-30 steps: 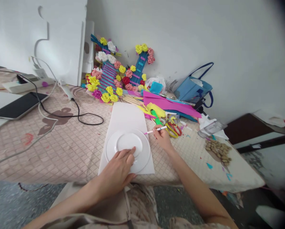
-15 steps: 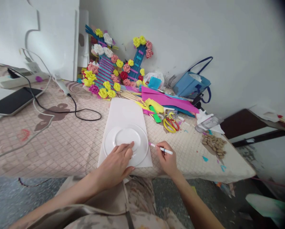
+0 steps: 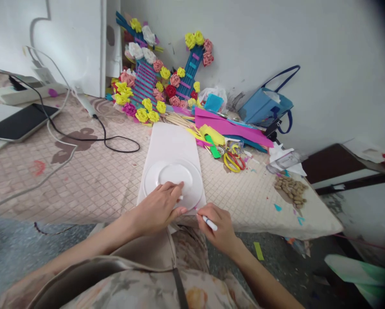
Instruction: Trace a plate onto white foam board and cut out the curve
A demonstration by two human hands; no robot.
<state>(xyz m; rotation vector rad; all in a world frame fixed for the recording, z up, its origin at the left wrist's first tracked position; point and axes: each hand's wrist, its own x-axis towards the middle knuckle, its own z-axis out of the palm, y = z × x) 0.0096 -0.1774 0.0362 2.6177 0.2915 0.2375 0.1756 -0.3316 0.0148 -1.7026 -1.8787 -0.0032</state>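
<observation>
A white plate (image 3: 152, 178), seemingly upside down with its foot ring up, lies on a long white sheet (image 3: 173, 139) at the table's front edge. My left hand (image 3: 162, 204) rests on the plate, fingers stretched over its middle and thumb near its lower rim. In my right hand (image 3: 218, 225) is a white marker (image 3: 209, 223), held like a pen. Its tip meets the sheet beside the plate's lower right rim, where a small pinkish mark shows.
Behind the sheet lie sticks (image 3: 178, 119), magenta paper (image 3: 231, 128), a green cutter (image 3: 212, 146) and scissors (image 3: 233, 163). Paper-flower pieces (image 3: 144, 86) lean on the wall. Peanuts (image 3: 291, 191) are piled at right. Cables (image 3: 121, 150) and a tablet (image 3: 18, 123) lie at left.
My right hand has moved left and toward me with the marker, from the plate's right side to its lower right rim. My left hand stays on the plate. The camera view has shifted slightly.
</observation>
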